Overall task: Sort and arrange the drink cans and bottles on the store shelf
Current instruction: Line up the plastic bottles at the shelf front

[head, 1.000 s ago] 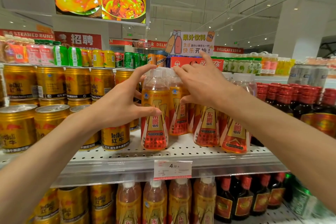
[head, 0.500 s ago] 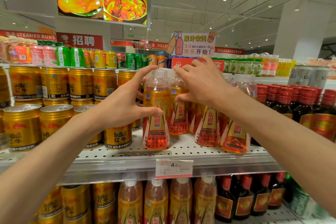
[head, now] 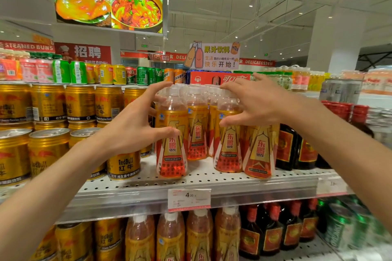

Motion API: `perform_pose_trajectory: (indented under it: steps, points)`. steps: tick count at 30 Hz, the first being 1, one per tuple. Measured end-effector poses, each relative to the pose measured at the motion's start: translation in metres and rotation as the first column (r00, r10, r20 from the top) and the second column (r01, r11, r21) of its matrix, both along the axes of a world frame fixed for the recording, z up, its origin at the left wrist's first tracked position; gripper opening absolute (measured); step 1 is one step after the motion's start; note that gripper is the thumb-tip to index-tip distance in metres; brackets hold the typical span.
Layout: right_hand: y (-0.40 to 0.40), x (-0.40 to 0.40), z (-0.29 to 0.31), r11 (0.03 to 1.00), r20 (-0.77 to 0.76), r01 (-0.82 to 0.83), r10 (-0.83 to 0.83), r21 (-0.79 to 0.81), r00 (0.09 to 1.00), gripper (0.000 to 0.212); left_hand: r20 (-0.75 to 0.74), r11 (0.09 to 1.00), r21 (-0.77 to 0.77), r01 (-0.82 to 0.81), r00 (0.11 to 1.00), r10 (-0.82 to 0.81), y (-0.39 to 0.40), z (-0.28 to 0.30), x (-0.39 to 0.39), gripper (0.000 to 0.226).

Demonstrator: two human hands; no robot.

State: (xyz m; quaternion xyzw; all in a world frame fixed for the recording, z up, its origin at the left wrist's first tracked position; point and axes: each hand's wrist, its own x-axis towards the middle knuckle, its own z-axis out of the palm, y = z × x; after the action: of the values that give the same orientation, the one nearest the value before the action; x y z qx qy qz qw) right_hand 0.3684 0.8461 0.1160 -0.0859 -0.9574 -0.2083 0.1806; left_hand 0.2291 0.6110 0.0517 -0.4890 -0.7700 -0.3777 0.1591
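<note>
- Head view: a person's left hand (head: 135, 131) grips the front-left orange drink bottle (head: 171, 140) at mid-label, thumb across its face. That bottle stands upright on the perforated shelf (head: 212, 178), close to the front lip and ahead of its neighbours.
- The right hand (head: 257, 105) is spread over the shoulders of the bottle cluster (head: 228, 133), thumb pressed on the label of one bottle. Its grip is loose and splayed, and no single bottle looks fully enclosed.
- Likely trouble: the bottles are tall and narrow at the base, packed touching. A sideways shove from either hand could tip one into the next and topple the row.
- The front-left bottle sits nearest the edge. Pulled forward carelessly, it could slide off above the price tag (head: 189, 199).
- The gold cans (head: 124, 164) stand just beside the left wrist; a sweep of the forearm could knock them.
- The dark bottles (head: 286, 146) touch the cluster's right side, so a push that way could crowd them.
</note>
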Motion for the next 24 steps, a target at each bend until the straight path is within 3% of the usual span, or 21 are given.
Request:
perform_pose_trajectory:
  steps: [4, 13, 18, 24]
  points:
    - [0.001, 0.001, 0.001, 0.999, 0.01, -0.034, 0.034, -0.021, 0.999, 0.113, -0.06, 0.999, -0.005, -0.047, 0.997, 0.046, 0.003, 0.0, -0.002, 0.104]
    - [-0.005, -0.008, 0.0, 0.938, -0.071, -0.252, 0.242, -0.238, 0.968, 0.097, -0.03, 1.0, -0.025, -0.015, 0.999, 0.014, 0.001, 0.0, 0.001, 0.106]
    - [-0.006, -0.023, -0.009, 0.851, -0.18, -0.338, 0.289, -0.401, 0.94, 0.093, -0.028, 0.999, -0.031, -0.013, 1.0, 0.012, 0.0, -0.001, 0.001, 0.106]
    - [-0.011, -0.032, -0.015, 0.801, -0.232, -0.383, 0.307, -0.46, 0.923, 0.094, -0.02, 1.0, -0.022, -0.008, 1.0, 0.008, 0.0, -0.002, -0.001, 0.107]
